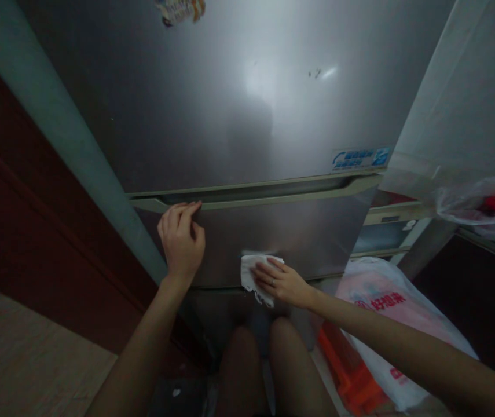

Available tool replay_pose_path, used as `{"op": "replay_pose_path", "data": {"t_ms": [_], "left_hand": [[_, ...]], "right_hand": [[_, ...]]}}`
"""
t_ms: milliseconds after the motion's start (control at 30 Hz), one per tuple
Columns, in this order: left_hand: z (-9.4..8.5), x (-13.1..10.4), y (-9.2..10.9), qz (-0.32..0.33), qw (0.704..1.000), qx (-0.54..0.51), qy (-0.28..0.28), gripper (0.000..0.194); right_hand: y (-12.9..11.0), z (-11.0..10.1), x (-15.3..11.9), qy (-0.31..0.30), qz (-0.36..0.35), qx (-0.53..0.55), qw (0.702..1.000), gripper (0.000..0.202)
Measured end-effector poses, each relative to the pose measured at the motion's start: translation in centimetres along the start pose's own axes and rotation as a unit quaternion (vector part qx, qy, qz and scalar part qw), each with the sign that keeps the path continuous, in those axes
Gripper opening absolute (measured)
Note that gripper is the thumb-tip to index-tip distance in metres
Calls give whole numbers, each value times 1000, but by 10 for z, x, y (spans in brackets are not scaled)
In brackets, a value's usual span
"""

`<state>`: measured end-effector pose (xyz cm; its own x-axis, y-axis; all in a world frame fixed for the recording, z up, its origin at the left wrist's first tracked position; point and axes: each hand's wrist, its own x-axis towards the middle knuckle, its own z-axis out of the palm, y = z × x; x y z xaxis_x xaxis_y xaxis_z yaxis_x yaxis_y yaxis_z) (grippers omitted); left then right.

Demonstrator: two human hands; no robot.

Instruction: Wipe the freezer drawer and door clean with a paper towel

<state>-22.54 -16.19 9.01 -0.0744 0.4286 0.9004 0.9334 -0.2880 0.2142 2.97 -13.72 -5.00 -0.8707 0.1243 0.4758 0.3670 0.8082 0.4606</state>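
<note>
White cloth (248,267): in the head view, it lies against the metallic lower refrigerator door (316,226), near its bottom, the ragged hem hanging across the dark seam (215,287); it looks thin, soft and light, apt to bunch or slide rather than break.
Right hand (284,284): fingers stretched over the cloth, seemingly pressing it flat rather than pinching it.
Cloth hold: a flat hand over the middle should keep it spread; the left part, outside the fingers, would fold easily.
Left hand (183,240): fingers bent at the pale handle lip (247,203); whether they grip or merely rest, I cannot tell.
Refrigerator door: appears stiff, smooth and probably slippery; the lip gives the surest hold.
Edges: handle lip above, seam below, and at right the door's side, near a white plastic bag (373,272) with red lettering.
Open room: door surface runs left, right and above the cloth; underneath, the knees (289,353) crowd in, and a reddish-brown panel (77,231) limits the left elbow.
</note>
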Motion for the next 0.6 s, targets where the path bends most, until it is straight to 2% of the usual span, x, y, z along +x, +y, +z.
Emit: {"op": "replay_pose_path", "data": {"t_ms": [200,300,600], "left_hand": [[0,0,0,5,1000,13,1,40],[-1,0,1,9,1000,9,2,39],[0,0,3,5,1000,7,5,39]], "right_hand": [[-20,3,18,-141,75,26,987,16],[-30,7,29,-161,108,36,980,12],[-53,12,56,-205,242,85,944,21]]}}
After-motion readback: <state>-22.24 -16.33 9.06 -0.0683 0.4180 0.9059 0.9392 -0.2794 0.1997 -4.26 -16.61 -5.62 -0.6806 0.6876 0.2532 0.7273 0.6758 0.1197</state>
